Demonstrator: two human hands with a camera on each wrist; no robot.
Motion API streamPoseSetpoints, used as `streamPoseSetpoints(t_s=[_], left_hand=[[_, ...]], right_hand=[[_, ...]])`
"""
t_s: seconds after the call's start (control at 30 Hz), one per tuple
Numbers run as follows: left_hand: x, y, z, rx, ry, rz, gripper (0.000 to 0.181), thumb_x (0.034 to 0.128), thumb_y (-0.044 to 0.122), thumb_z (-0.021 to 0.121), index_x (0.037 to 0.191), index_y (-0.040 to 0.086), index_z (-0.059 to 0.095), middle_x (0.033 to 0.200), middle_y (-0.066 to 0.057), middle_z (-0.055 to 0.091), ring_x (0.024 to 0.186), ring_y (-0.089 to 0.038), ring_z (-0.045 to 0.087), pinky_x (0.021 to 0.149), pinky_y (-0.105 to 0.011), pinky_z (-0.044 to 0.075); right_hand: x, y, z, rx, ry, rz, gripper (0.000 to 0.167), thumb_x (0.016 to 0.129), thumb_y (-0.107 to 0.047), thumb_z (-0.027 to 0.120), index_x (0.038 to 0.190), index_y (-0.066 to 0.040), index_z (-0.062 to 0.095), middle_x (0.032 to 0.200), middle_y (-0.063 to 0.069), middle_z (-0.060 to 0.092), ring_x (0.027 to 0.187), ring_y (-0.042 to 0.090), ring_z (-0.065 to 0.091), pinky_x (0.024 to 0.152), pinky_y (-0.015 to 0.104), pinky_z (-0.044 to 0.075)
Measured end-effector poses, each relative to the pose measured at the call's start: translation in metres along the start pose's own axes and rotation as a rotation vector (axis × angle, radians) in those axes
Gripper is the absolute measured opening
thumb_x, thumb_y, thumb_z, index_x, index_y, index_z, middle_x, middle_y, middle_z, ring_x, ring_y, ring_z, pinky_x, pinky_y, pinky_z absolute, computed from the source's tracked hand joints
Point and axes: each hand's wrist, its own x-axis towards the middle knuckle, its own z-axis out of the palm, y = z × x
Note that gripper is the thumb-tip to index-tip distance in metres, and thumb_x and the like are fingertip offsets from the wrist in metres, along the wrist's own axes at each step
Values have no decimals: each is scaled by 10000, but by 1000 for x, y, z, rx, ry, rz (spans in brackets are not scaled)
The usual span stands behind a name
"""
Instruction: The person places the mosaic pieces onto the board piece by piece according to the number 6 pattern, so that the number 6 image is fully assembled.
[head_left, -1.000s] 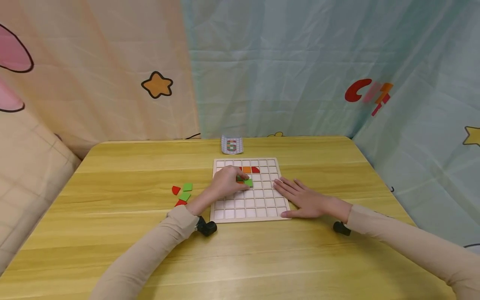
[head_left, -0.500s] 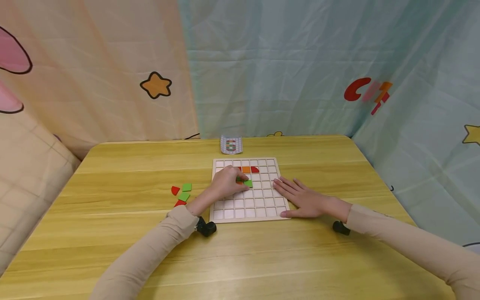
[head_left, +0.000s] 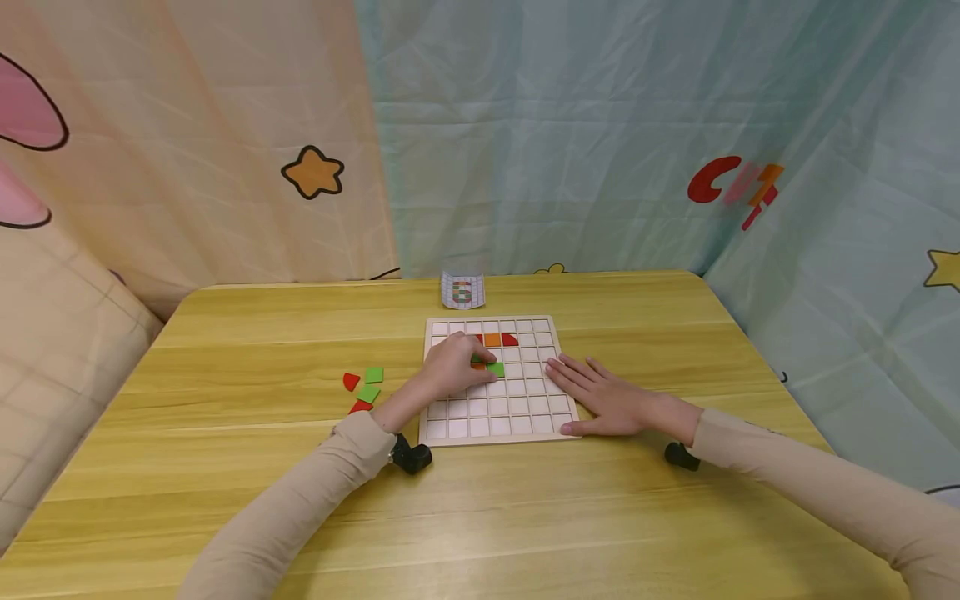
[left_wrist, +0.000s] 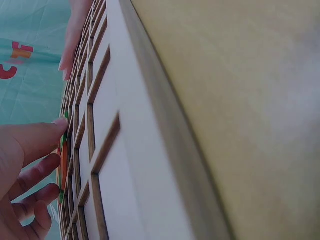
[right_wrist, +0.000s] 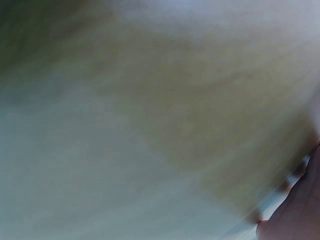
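1. Your left hand [head_left: 453, 362] pinches a green square tile [head_left: 496, 368] between thumb and forefinger. This tile is at the fourth row from the far edge of the wooden grid board [head_left: 501, 427]; whether it sits fully down in its cell, I cannot tell.
2. Your right hand [head_left: 606, 402] lies flat, with straight fingers, over the right edge of the board. It holds no piece.
3. Already on the board, in its second row, is an orange square tile [head_left: 492, 340], with a red rounded tile [head_left: 510, 340] directly to its right and a half-hidden red piece [head_left: 479, 338] to its left. Nearer on the board, a green sliver [head_left: 476, 358] and an orange sliver [head_left: 478, 367] show beside your fingers.
4. Left of the board, at least four pieces are left: a red quarter-circle [head_left: 351, 381], two green squares [head_left: 374, 375] and a red piece by your sleeve [head_left: 361, 407].
5. Beyond the board's far edge stands the pattern card [head_left: 462, 292], with a coloured figure.
6. I judge the work roughly half done: the board's near rows look bare where visible.
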Motion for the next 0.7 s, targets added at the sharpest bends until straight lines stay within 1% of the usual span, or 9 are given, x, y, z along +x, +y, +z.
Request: streamPoseSetpoints(t_s=[0.2, 0.43, 0.6, 0.7], left_hand=[[-2, 1, -2, 17, 7, 14, 289, 777, 302, 800, 1029, 163, 769, 1001, 16, 732, 919, -166, 589, 703, -286, 484], [-9, -2, -7, -15, 45, 14, 279, 783, 266, 797, 1030, 140, 766, 991, -5, 733, 886, -178, 580, 678, -288, 463], [-17, -8, -15, -34, 60, -2, 281, 794, 242, 786, 1048, 125, 759, 1018, -22, 730, 893, -195, 585, 695, -298, 477], [-24, -14, -21, -27, 69, -25, 285, 800, 242, 781, 1059, 124, 756, 1026, -25, 727, 902, -193, 588, 706, -296, 483]], right_hand=[[0, 1, 0, -11, -9, 13, 903, 928, -647, 407, 1555, -164, -28, 1636, 29, -45, 1507, 242, -55, 1180, 551, 33], [0, -1, 0, -9, -9, 4, 905, 928, -638, 421, 1557, -150, -8, 1636, 44, -32, 1507, 257, -44, 1176, 561, 32], [0, -1, 0, -14, 5, -12, 901, 931, -620, 437, 1557, -127, 16, 1635, 67, -11, 1506, 280, -18, 1169, 577, 52], [0, 0, 0, -19, 8, -11, 897, 933, -616, 438, 1557, -127, 18, 1635, 67, -11, 1506, 282, -15, 1170, 575, 54]])
